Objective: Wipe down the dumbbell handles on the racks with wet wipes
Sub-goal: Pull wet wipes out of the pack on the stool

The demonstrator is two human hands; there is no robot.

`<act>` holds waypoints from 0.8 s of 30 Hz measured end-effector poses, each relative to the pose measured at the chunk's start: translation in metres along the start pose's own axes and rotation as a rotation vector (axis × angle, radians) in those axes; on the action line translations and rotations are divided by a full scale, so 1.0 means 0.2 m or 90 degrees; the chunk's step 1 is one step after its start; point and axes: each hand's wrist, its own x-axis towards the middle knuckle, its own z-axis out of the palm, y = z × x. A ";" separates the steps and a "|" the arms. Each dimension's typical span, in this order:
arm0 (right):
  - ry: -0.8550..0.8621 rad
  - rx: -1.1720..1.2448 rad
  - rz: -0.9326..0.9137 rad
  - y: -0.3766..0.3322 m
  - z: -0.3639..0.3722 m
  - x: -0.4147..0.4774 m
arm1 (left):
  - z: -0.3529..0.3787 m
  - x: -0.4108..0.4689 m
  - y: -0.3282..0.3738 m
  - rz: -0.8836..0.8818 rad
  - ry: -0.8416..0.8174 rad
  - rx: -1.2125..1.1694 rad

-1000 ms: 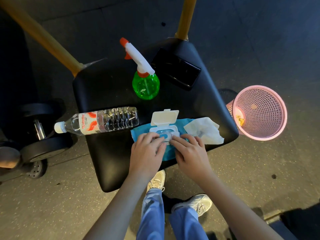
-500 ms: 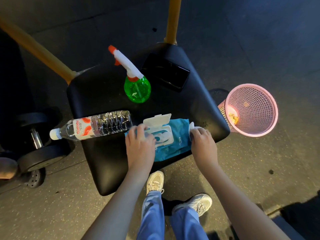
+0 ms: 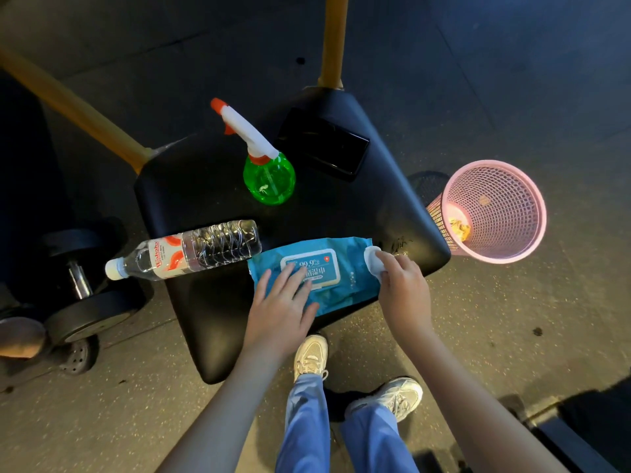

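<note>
We look down on a speckled concrete floor (image 3: 512, 319) and a black padded bench seat (image 3: 205, 186) on wooden legs; on its near edge lies a blue plastic pack of wet wipes (image 3: 351, 285), its white flip lid (image 3: 319, 264) shut; our left hand (image 3: 280, 308) lies flat on the pack, fingers straight and spread, tips on the lid; our right hand (image 3: 404, 288) pinches a crumpled white wet wipe (image 3: 372, 262) at the pack's right end, fingers curled round it; a clear plastic water bottle (image 3: 191, 249) lies just left of the pack; behind stand a green spray bottle (image 3: 268, 175) and a flat black case (image 3: 322, 143); a black dumbbell with a metal handle (image 3: 76, 279) sits on the floor to the left; a pink mesh wastebasket (image 3: 505, 186) stands to the right.
</note>
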 end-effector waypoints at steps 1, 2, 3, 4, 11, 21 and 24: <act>0.002 -0.001 -0.002 0.00 -0.01 -0.01 | 0.01 0.00 0.01 -0.014 -0.022 0.009; 0.003 -0.003 -0.006 -0.01 -0.01 -0.02 | 0.01 0.00 0.02 -0.027 -0.044 0.012; 0.006 -0.006 -0.014 -0.01 -0.02 -0.03 | 0.01 0.00 0.04 -0.039 -0.068 0.007; 0.011 -0.008 -0.023 -0.01 -0.03 -0.04 | -0.01 0.01 0.05 -0.051 -0.093 0.001; 0.070 0.013 -0.023 -0.03 -0.18 -0.11 | -0.14 0.10 0.10 -0.082 -0.238 0.039; 0.217 0.160 0.074 0.06 -0.79 -0.32 | -0.63 0.20 0.52 -0.019 -0.256 -0.132; 0.232 0.176 0.110 0.14 -1.02 -0.44 | -0.79 0.19 0.78 0.010 -0.245 -0.207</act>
